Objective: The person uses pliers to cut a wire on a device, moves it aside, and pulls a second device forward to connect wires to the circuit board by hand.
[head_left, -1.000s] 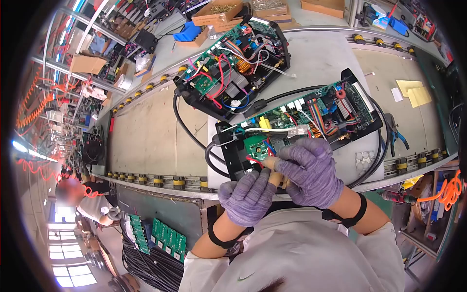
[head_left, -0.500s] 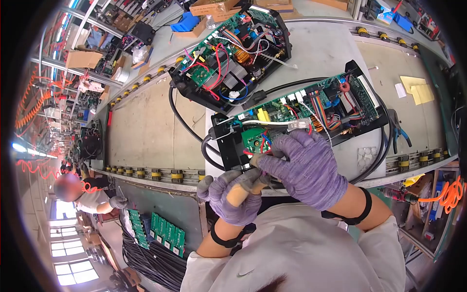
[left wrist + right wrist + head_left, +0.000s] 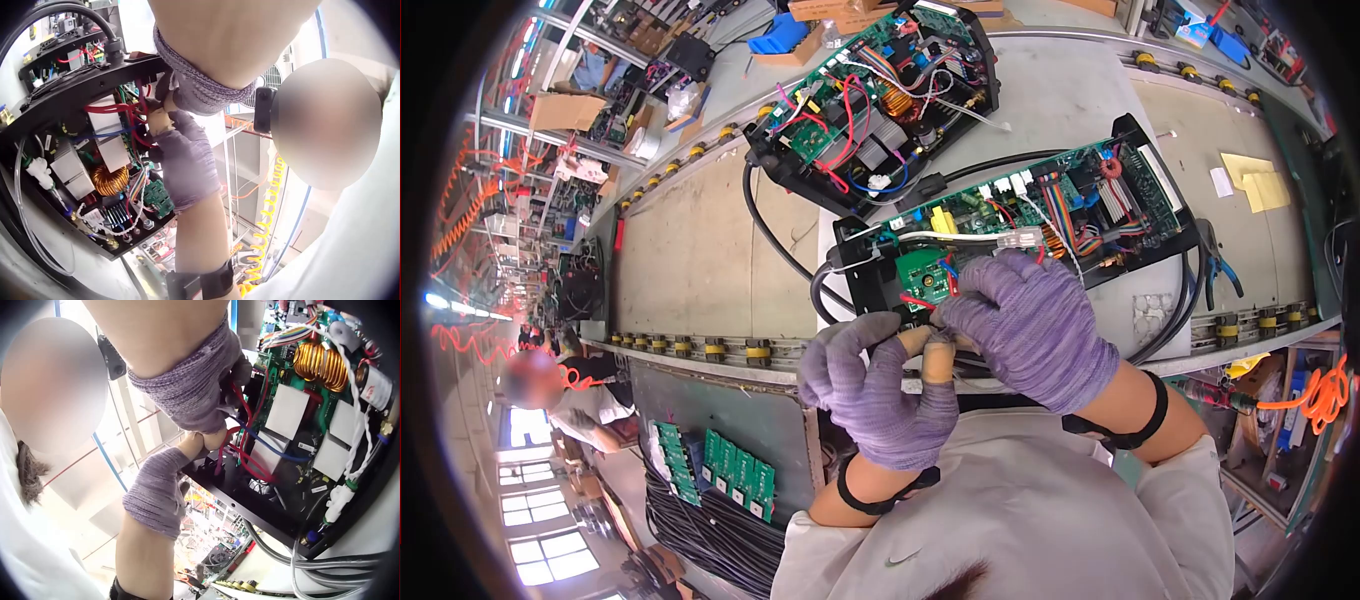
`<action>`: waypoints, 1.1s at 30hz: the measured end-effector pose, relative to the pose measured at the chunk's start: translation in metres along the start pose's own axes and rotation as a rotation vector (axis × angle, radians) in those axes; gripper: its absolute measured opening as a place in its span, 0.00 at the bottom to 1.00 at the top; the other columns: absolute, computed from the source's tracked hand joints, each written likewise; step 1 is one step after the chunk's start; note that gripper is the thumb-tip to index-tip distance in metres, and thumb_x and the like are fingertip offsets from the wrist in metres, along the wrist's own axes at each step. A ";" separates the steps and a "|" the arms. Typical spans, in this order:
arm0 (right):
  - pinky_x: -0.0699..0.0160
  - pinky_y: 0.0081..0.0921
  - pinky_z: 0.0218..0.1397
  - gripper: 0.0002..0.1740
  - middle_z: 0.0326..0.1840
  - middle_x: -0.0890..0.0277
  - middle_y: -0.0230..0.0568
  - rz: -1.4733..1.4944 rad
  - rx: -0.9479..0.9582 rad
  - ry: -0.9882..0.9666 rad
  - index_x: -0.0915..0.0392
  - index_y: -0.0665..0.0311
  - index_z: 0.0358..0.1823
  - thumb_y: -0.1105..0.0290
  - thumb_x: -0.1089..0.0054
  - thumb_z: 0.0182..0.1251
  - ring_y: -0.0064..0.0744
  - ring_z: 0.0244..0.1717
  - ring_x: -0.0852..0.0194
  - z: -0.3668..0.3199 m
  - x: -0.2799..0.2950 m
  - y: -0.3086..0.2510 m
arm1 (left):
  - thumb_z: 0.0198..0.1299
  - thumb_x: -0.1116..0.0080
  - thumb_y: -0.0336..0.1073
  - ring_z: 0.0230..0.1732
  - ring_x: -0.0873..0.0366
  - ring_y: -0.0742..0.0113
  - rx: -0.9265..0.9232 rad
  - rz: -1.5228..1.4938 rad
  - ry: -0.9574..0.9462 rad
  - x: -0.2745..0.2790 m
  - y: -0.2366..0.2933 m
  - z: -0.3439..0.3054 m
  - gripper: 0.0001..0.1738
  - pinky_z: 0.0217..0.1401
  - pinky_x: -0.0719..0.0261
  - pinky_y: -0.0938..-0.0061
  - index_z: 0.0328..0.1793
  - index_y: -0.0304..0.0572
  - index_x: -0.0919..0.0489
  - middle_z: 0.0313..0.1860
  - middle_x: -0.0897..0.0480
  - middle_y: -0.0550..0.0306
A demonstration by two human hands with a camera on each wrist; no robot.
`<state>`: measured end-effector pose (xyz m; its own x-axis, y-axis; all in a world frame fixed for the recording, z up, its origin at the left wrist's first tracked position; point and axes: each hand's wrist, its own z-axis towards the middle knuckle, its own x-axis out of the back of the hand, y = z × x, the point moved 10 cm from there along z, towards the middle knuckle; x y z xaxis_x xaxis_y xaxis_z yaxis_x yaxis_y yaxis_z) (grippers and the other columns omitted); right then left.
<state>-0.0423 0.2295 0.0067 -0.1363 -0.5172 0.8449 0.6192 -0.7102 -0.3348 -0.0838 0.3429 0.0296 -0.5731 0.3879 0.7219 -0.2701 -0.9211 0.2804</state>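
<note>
Both hands wear purple knit gloves with beige fingertips. They meet at the near edge of an open black unit [image 3: 1170,240] packed with circuit boards and wires. The left hand [image 3: 880,400] pinches with thumb and forefinger at the end of a red wire [image 3: 917,302], its other fingers bent. The right hand [image 3: 1035,335] comes in from the right and pinches the red wire beside the left fingertips. Close by sits a small green board [image 3: 922,272]. In the right wrist view, red wires [image 3: 256,469] and a blue wire [image 3: 275,450] run toward the fingertips, which partly hide the wire ends.
A second open unit [image 3: 880,110] stands behind, with a black cable [image 3: 775,235] looping to the left. Pliers [image 3: 1222,265] lie right of the near unit, yellow papers [image 3: 1262,185] farther right. Roller rails [image 3: 685,345] border the bench. Green boards [image 3: 740,470] lie at lower left.
The left hand dropped back from the unit's edge, turned, then came up again with thumb and forefinger at the right fingertips. The right hand shifted slightly left.
</note>
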 end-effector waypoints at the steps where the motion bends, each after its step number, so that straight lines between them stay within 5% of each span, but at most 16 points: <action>1: 0.23 0.36 0.39 0.11 0.47 0.25 0.33 0.013 -0.005 -0.006 0.16 0.50 0.37 0.60 0.38 0.52 0.35 0.47 0.24 0.001 0.000 0.001 | 0.44 0.25 0.46 0.50 0.31 0.60 0.031 -0.030 -0.015 -0.003 -0.004 -0.001 0.12 0.54 0.41 0.64 0.30 0.56 0.17 0.42 0.23 0.67; 5: 0.23 0.37 0.39 0.11 0.46 0.25 0.34 0.061 -0.021 -0.020 0.16 0.52 0.36 0.62 0.35 0.50 0.37 0.47 0.24 0.006 0.004 0.004 | 0.44 0.23 0.49 0.49 0.31 0.59 0.027 -0.109 -0.023 -0.010 -0.012 -0.010 0.20 0.55 0.38 0.63 0.40 0.51 0.17 0.48 0.24 0.60; 8: 0.24 0.38 0.38 0.11 0.43 0.26 0.34 0.071 0.022 0.040 0.16 0.55 0.30 0.59 0.30 0.45 0.40 0.41 0.24 0.015 0.014 0.001 | 0.43 0.20 0.51 0.53 0.29 0.57 0.081 -0.314 0.198 0.004 -0.021 -0.016 0.39 0.58 0.31 0.61 0.60 0.44 0.24 0.55 0.28 0.51; 11: 0.25 0.38 0.37 0.11 0.44 0.26 0.34 0.039 0.053 -0.051 0.18 0.56 0.26 0.59 0.29 0.46 0.40 0.37 0.23 0.023 0.007 -0.002 | 0.41 0.18 0.50 0.58 0.28 0.54 0.230 -0.438 0.128 -0.019 -0.042 -0.032 0.56 0.61 0.26 0.59 0.74 0.38 0.38 0.60 0.32 0.44; 13: 0.25 0.37 0.37 0.09 0.45 0.26 0.34 0.025 0.046 -0.132 0.19 0.56 0.24 0.61 0.30 0.47 0.39 0.36 0.22 0.029 0.004 -0.005 | 0.42 0.18 0.42 0.60 0.26 0.54 0.234 -0.417 0.016 -0.032 -0.048 -0.037 0.56 0.58 0.21 0.63 0.76 0.37 0.40 0.59 0.30 0.45; 16: 0.23 0.40 0.37 0.14 0.38 0.22 0.39 -0.034 -0.089 -0.333 0.20 0.62 0.35 0.64 0.31 0.49 0.42 0.38 0.19 0.039 -0.013 -0.003 | 0.46 0.20 0.38 0.57 0.23 0.56 0.248 -0.401 -0.082 -0.042 -0.056 -0.045 0.54 0.58 0.21 0.67 0.77 0.39 0.40 0.60 0.29 0.46; 18: 0.21 0.42 0.37 0.23 0.31 0.21 0.44 -0.031 -0.109 -0.384 0.24 0.67 0.46 0.64 0.31 0.49 0.43 0.40 0.17 0.045 -0.011 -0.006 | 0.46 0.20 0.38 0.57 0.23 0.56 0.247 -0.417 -0.093 -0.044 -0.060 -0.048 0.53 0.58 0.21 0.67 0.77 0.40 0.40 0.60 0.29 0.46; 22: 0.20 0.41 0.38 0.24 0.34 0.20 0.43 -0.165 -0.064 -0.486 0.23 0.66 0.48 0.64 0.31 0.49 0.42 0.42 0.17 0.049 -0.022 -0.014 | 0.46 0.20 0.40 0.56 0.24 0.60 0.234 -0.412 -0.089 -0.043 -0.063 -0.048 0.46 0.60 0.24 0.68 0.70 0.37 0.33 0.57 0.28 0.52; 23: 0.20 0.41 0.38 0.24 0.34 0.20 0.43 -0.177 -0.025 -0.512 0.23 0.66 0.48 0.64 0.31 0.49 0.43 0.42 0.17 0.050 -0.024 -0.016 | 0.46 0.20 0.41 0.55 0.24 0.63 0.226 -0.393 -0.082 -0.042 -0.063 -0.047 0.42 0.61 0.25 0.69 0.66 0.36 0.30 0.56 0.27 0.56; 26: 0.19 0.40 0.39 0.22 0.35 0.20 0.44 -0.162 0.080 -0.501 0.21 0.66 0.45 0.65 0.31 0.48 0.43 0.41 0.17 0.051 -0.028 -0.021 | 0.48 0.22 0.40 0.56 0.24 0.51 0.183 -0.383 -0.118 -0.044 -0.061 -0.047 0.51 0.56 0.23 0.65 0.77 0.40 0.39 0.58 0.28 0.45; 33: 0.18 0.41 0.36 0.16 0.35 0.20 0.42 -0.153 0.128 -0.489 0.17 0.65 0.36 0.66 0.30 0.45 0.43 0.38 0.17 0.051 -0.028 -0.021 | 0.49 0.23 0.41 0.53 0.24 0.54 0.286 -0.428 -0.082 -0.051 -0.066 -0.055 0.49 0.50 0.21 0.67 0.76 0.41 0.37 0.57 0.28 0.46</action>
<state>-0.0124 0.2832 0.0112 0.1254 -0.1073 0.9863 0.7144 -0.6800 -0.1648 -0.0791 0.3855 -0.0607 -0.3916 0.7384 0.5489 -0.2385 -0.6577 0.7146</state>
